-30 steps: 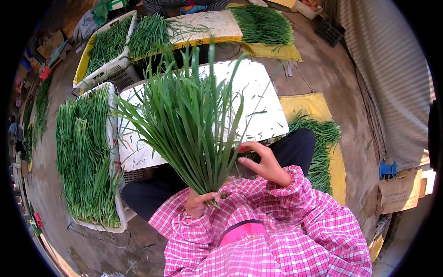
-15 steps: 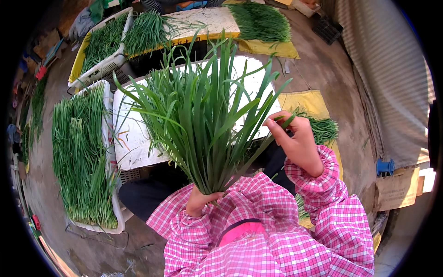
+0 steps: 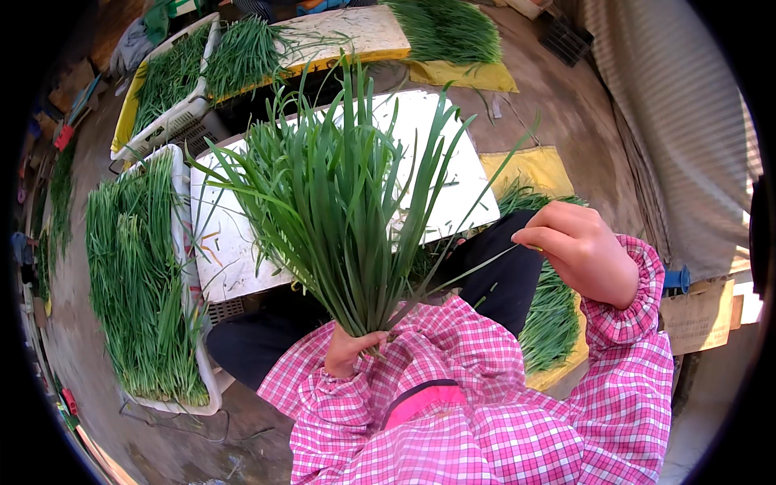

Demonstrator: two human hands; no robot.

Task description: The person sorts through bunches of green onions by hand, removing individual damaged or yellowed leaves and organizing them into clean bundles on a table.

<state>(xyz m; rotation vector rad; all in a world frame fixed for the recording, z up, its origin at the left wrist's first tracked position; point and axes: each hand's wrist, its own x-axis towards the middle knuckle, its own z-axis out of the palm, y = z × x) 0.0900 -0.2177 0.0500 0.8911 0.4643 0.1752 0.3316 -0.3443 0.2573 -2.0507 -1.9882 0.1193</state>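
Note:
A thick bunch of garlic chives (image 3: 347,218) stands upright in front of me, its leaves fanning out at the top. My left hand (image 3: 349,351) is closed round its base, close to my lap. Off to the right, my right hand (image 3: 580,252) is closed in a pinch. Its fingertips hold the end of one long chive leaf (image 3: 469,271), stretched sideways out of the bunch. Behind the bunch is a white board (image 3: 230,263), with more chives and cut bits lying on it.
At the left stands a white crate (image 3: 212,380) packed with chives. Another filled crate (image 3: 174,121) is at the back left, beside a long pale board (image 3: 347,36). More chives (image 3: 554,315) lie on yellow sheeting right of my knee, with a chive pile (image 3: 444,32) at the far back.
My right hand has moved right and slightly down, away from the bunch, drawing a leaf outward. The left hand still grips the base in nearly the same place. The view has shifted slightly.

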